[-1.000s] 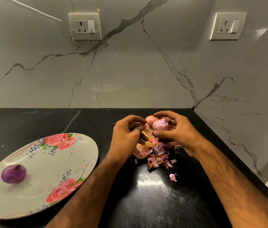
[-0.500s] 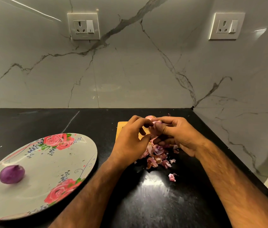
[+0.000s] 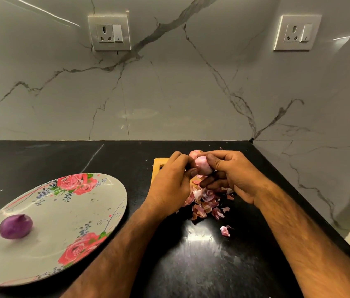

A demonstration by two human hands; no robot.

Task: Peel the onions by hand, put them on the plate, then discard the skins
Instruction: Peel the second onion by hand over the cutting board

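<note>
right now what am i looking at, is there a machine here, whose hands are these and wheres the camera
No machine here: a person wears one camera on the head, looking down at their own two hands, so there is only this view. The right hand holds an onion above a black counter, and the left hand pinches at its skin. Under the hands lie loose skins, by a wooden board. To the left, a flowered plate carries one peeled onion.
</note>
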